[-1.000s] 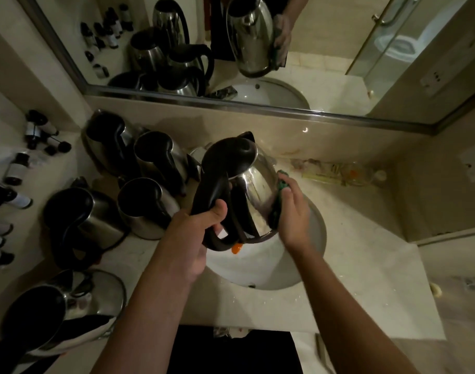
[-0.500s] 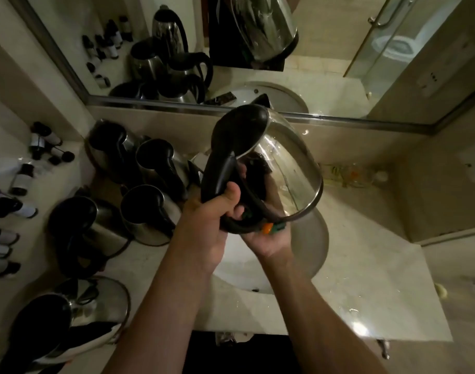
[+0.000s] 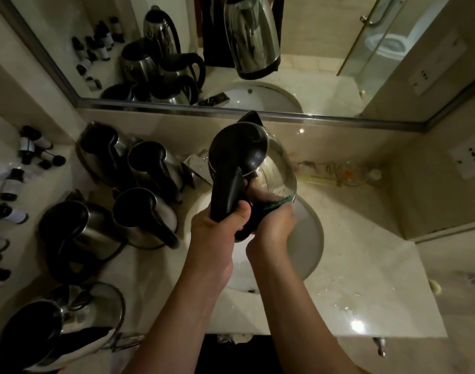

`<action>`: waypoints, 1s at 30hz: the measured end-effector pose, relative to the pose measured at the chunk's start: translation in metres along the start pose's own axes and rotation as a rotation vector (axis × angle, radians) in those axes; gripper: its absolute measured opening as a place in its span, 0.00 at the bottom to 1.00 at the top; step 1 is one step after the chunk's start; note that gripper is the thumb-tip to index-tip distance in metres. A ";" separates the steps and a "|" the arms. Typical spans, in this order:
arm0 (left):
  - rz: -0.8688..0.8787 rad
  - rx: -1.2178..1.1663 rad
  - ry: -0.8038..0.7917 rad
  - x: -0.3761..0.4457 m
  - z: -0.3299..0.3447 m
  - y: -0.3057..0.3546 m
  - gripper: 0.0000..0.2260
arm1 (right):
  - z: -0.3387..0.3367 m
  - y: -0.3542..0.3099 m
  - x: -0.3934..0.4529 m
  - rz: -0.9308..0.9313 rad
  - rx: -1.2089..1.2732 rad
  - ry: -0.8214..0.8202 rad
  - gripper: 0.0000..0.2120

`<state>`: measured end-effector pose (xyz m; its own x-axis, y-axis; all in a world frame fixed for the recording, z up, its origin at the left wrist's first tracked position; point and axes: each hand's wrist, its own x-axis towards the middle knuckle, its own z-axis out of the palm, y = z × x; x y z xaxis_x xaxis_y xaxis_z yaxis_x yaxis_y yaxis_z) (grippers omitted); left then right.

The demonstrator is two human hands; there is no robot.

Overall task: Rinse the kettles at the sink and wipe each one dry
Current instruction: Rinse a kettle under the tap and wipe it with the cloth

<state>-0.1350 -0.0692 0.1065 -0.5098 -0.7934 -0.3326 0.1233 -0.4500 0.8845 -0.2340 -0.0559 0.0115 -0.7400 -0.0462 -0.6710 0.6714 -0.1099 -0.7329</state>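
Head view: above the white sink, the left hand has its fingers clenched round the black handle of a steel kettle, held tilted. The right hand grasps a green cloth against the kettle's base. Left of the sink, five more kettles crowd the counter.

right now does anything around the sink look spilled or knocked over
Yes. Water is splashed on the counter right of the sink. At the lower left, one kettle lies tipped on its side, while the others stand upright. The left hand holds the kettle being wiped over the basin.
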 end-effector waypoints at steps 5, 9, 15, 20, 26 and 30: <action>0.038 0.064 -0.078 -0.011 0.005 0.008 0.18 | -0.006 -0.049 -0.030 -0.537 -0.221 0.059 0.27; -0.005 0.060 -0.125 -0.010 -0.004 0.013 0.09 | -0.016 -0.065 -0.042 -0.942 -0.418 -0.192 0.22; -0.022 0.045 -0.129 -0.011 -0.016 0.019 0.07 | -0.052 -0.027 -0.037 -1.659 -0.815 -0.390 0.26; 0.062 0.259 0.025 -0.003 -0.027 0.019 0.03 | -0.035 -0.073 -0.043 -0.944 -0.481 -0.387 0.20; 0.151 0.452 0.081 0.009 -0.027 0.031 0.12 | -0.041 -0.074 -0.051 -0.871 -0.482 -0.412 0.21; 0.096 0.438 0.073 0.009 -0.020 0.032 0.11 | -0.031 -0.059 -0.053 -0.986 -0.534 -0.406 0.21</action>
<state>-0.1188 -0.0987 0.1253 -0.4499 -0.8572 -0.2506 -0.2128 -0.1696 0.9623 -0.2332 -0.0164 0.0875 -0.8402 -0.4948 0.2218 -0.3333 0.1486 -0.9310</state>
